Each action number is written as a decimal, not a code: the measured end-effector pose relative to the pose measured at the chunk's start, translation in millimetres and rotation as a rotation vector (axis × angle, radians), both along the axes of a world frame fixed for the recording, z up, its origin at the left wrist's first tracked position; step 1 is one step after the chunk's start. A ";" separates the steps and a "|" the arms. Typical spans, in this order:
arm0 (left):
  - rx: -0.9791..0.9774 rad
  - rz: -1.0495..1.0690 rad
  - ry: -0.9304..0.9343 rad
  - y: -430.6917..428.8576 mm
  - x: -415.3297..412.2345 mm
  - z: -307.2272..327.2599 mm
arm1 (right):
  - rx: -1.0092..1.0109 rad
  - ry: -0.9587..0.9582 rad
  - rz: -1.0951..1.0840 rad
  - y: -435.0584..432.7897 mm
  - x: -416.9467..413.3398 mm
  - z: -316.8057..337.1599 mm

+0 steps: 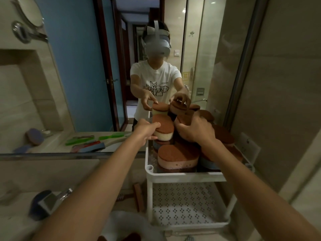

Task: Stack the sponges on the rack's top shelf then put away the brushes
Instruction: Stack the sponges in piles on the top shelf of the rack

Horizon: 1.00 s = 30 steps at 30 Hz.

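1. Head view: the left hand (146, 129) held a white-bodied sponge (165, 132) by its near end, grip pinching it, above the pile on the rack's top shelf (184, 176).
2. The right hand (195, 131) lay curled over a second sponge (181, 120), grip wrapped round it, wrist bent down.
3. The pinched sponge was best lowered flat, edges aligned, or the pile could topple.

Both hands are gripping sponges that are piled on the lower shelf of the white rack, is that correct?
Not quite. The head view shows the left hand and right hand gripping sponges, but the pile sits on the white rack's top shelf, not the lower one.
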<state>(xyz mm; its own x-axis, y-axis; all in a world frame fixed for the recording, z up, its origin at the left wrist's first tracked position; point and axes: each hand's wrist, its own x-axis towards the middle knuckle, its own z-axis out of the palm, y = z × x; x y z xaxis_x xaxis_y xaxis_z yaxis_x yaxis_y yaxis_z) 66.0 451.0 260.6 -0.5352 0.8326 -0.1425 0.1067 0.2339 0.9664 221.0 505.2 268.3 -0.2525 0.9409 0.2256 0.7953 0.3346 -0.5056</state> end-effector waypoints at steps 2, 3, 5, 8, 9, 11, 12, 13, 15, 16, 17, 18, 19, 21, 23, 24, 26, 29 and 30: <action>-0.010 -0.021 -0.017 -2.3 0.3 2.4 | -0.003 -0.011 -0.005 -0.9 -1.0 0.2; -0.021 -0.029 -0.016 -3.6 0.3 5.0 | -0.003 -0.015 -0.006 -1.4 -1.5 0.4; -0.042 -0.040 -0.010 -5.8 0.2 9.7 | -0.008 -0.021 -0.011 -2.0 -2.1 -0.1; -0.088 -0.067 0.001 -7.4 -0.7 12.7 | -0.017 -0.014 -0.015 -2.8 -3.1 -0.7; -0.111 -0.074 0.028 -7.8 -1.4 12.2 | -0.023 -0.009 -0.016 -2.8 -3.4 -0.8; -0.142 -0.076 0.113 -8.1 -2.9 10.3 | -0.025 -0.002 -0.019 -3.2 -3.4 0.2; -0.140 -0.072 0.151 -8.5 -3.6 9.5 | -0.017 0.012 -0.020 -3.5 -3.0 1.0; -0.128 -0.064 0.187 -8.4 -4.4 9.0 | -0.004 0.032 -0.020 -4.1 -2.7 1.9; -0.095 -0.055 0.251 -7.2 -5.1 8.4 | 0.030 0.057 -0.011 -6.0 -3.2 4.2; -0.079 -0.071 0.248 -6.8 -4.2 8.4 | 0.048 0.051 -0.005 -7.2 -4.2 5.3; -0.067 -0.097 0.223 -6.5 -2.7 8.2 | 0.065 0.040 0.001 -8.3 -5.9 6.3; -0.061 -0.125 0.200 -6.2 -0.6 7.3 | 0.079 0.029 0.004 -9.2 -7.6 6.9; -0.060 -0.147 0.195 -5.6 1.4 6.1 | 0.081 0.015 0.004 -9.4 -9.4 6.8; -0.059 -0.160 0.196 -5.5 4.4 3.6 | 0.045 -0.044 0.001 -9.2 -12.1 4.0; -0.056 -0.161 0.199 -5.6 5.2 2.4 | 0.028 -0.111 0.001 -8.7 -13.7 -1.2; -0.057 -0.168 0.208 -5.5 5.3 2.6 | 0.036 -0.126 0.000 -8.7 -14.3 -3.1; -0.063 -0.185 0.236 -6.2 6.4 4.3 | 0.062 -0.121 -0.008 -9.2 -15.5 -4.2; -0.070 -0.185 0.289 -5.8 7.8 5.4 | 0.080 -0.095 -0.020 -10.3 -17.0 -2.6; -0.083 -0.179 0.320 -5.1 8.1 5.3 | 0.084 -0.096 -0.021 -10.9 -17.3 -2.2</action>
